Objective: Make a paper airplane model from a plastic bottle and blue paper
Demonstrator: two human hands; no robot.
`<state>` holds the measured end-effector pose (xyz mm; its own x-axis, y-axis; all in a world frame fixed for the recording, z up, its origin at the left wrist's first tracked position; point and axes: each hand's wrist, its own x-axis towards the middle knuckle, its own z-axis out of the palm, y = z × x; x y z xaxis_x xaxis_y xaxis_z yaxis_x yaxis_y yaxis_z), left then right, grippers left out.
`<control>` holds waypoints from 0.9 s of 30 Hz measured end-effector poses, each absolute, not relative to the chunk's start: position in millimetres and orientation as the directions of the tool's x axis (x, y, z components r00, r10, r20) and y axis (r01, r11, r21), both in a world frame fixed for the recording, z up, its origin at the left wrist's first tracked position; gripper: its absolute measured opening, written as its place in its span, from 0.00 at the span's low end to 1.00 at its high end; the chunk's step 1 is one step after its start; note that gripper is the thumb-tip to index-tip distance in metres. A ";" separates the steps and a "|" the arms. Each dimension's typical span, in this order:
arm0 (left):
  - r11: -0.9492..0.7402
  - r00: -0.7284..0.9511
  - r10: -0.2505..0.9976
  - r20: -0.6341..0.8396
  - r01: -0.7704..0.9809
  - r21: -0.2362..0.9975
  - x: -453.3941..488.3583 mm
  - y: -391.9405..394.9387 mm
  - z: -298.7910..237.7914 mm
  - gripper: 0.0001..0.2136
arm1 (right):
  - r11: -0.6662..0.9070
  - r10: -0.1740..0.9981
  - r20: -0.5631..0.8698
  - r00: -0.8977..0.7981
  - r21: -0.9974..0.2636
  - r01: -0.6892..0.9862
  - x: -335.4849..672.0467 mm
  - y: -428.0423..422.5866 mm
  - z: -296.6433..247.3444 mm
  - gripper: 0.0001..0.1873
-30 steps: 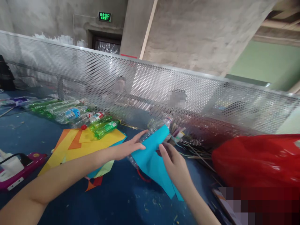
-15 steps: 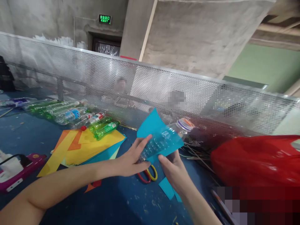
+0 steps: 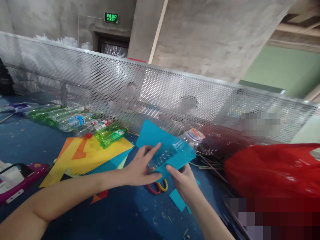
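My left hand [image 3: 142, 166] grips the lower body of a clear plastic bottle [image 3: 172, 150] that lies tilted, its orange-ringed cap end [image 3: 195, 135] pointing right toward the mesh screen. A turquoise paper sheet [image 3: 155, 136] lies behind and under the bottle. My right hand [image 3: 183, 181] pinches the sheet's lower edge beneath the bottle, fingers closed. Red and yellow scissors [image 3: 157, 187] lie on the blue table just below both hands.
A perforated metal screen [image 3: 100, 83] runs across the table's back. Several green and clear bottles [image 3: 75, 121] lie in a row at left, beside yellow and orange paper sheets [image 3: 87, 155]. A red plastic bag [image 3: 272, 170] sits at right; thin sticks [image 3: 210, 163] lie near it. A pink device [image 3: 22, 178] lies at far left.
The turquoise sheet went from draped over the bottle to behind and under it. The bottle now shows on top, and both hands shifted slightly lower.
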<state>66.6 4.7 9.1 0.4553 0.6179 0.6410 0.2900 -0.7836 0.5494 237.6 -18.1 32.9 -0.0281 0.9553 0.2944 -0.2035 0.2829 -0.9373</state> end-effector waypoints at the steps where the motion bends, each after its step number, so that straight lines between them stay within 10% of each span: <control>1: -0.774 0.353 0.634 0.688 0.300 0.558 66.3 7.1 9.9 0.39 | 0.284 0.955 0.296 -0.020 -0.932 -0.225 239.1 -16.7 33.6 0.33; 6: -0.624 -0.065 0.740 0.670 0.306 0.719 56.8 29.3 18.9 0.38 | 0.199 0.975 0.220 -0.030 -0.925 -0.325 250.5 -9.9 34.6 0.32; 14: -0.428 0.177 0.897 0.404 0.125 0.895 52.7 41.0 23.7 0.17 | 0.163 0.979 0.193 -0.060 -0.932 -0.325 254.8 -0.9 27.8 0.30; 27: -0.847 0.461 0.413 0.785 0.512 0.145 70.3 -7.6 18.4 0.18 | 0.226 0.974 0.220 0.054 -0.918 -0.326 241.3 -3.6 28.1 0.27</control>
<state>70.3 -7.6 18.4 0.4610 0.4131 0.7854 0.5119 -0.8467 0.1450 241.3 -3.6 28.1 0.0541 0.9740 0.2201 -0.3263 0.2256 -0.9180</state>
